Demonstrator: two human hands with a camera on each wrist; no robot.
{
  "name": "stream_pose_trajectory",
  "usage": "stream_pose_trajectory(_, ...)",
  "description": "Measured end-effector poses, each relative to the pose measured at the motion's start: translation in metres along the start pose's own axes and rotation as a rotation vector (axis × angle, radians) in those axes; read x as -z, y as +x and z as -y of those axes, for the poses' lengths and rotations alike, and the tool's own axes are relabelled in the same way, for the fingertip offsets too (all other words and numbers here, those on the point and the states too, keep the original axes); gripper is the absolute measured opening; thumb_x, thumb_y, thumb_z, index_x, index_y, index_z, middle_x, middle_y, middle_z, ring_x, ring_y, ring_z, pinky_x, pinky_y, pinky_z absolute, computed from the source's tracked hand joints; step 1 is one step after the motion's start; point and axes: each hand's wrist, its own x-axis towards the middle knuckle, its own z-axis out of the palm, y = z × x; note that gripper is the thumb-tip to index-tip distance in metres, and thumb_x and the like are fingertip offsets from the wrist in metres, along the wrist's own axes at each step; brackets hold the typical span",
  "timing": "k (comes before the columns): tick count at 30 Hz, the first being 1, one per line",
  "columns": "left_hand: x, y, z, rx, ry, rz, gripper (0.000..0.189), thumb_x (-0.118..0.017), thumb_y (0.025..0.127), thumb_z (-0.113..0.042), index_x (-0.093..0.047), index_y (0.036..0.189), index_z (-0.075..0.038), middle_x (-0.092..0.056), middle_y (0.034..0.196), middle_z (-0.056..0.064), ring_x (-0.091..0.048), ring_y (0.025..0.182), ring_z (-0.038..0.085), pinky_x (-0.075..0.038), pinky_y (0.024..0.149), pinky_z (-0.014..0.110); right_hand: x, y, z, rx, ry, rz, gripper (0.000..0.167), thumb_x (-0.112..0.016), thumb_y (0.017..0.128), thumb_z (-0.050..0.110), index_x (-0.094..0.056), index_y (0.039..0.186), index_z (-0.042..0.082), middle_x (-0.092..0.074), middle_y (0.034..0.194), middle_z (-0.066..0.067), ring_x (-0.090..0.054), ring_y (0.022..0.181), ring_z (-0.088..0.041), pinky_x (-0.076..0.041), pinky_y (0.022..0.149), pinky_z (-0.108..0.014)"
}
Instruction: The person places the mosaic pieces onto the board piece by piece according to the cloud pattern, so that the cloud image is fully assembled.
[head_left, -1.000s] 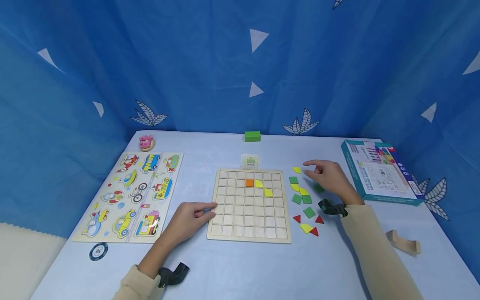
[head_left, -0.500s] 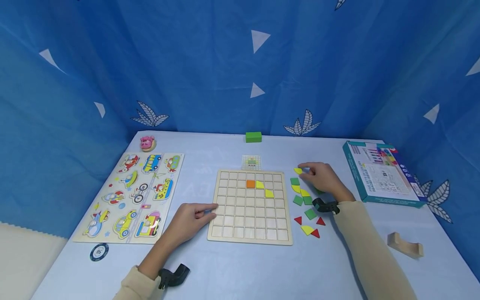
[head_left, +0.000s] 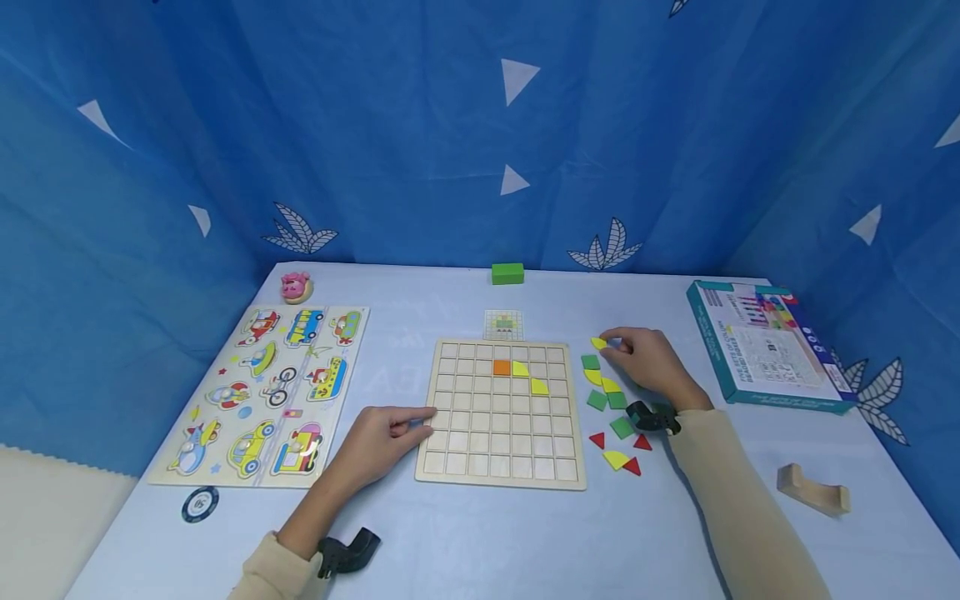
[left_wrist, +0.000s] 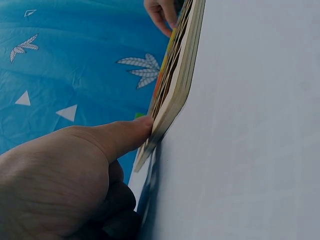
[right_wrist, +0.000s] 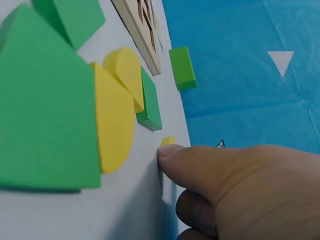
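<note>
In the head view a wooden grid board (head_left: 491, 433) lies mid-table, with one orange square (head_left: 502, 367) and two yellow quarter-circle pieces, one of them a yellow piece (head_left: 539, 386), in its cells. My left hand (head_left: 380, 437) touches the board's left edge with index finger and thumb; the left wrist view shows the thumb (left_wrist: 135, 131) against that edge. Right of the board, my right hand (head_left: 647, 360) pinches a yellow quarter-circle piece (head_left: 597, 342) between thumb and index finger. Its yellow side (right_wrist: 169, 140) peeks out beyond the thumb in the right wrist view.
Loose green squares (head_left: 622, 428), yellow quarter-circles (head_left: 617, 460) and red triangles (head_left: 632, 467) lie right of the board. A pattern card (head_left: 504, 325) and green block (head_left: 507, 274) are behind it. A vehicle puzzle (head_left: 258, 400) lies left, a box (head_left: 772, 350) and wooden piece (head_left: 813, 490) right.
My right hand has moved left and slightly down onto the yellow quarter-circle piece and now pinches it. The left hand stays at the board's edge.
</note>
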Motion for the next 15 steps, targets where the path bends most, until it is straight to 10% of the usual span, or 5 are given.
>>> stream_pose_trajectory(15, 0.0, 0.0, 0.0, 0.0, 0.003, -0.003, 0.025, -0.08, 0.091, -0.024, -0.08, 0.116, -0.02, -0.032, 0.049, -0.012, -0.025, 0.047, 0.004, -0.026, 0.05, 0.023, -0.003, -0.036, 0.032, 0.152, 0.035, 0.046, 0.036, -0.074, 0.097, 0.024, -0.071, 0.13, 0.012, -0.048, 0.065, 0.0, -0.049, 0.061, -0.019, -0.036, 0.052, -0.027)
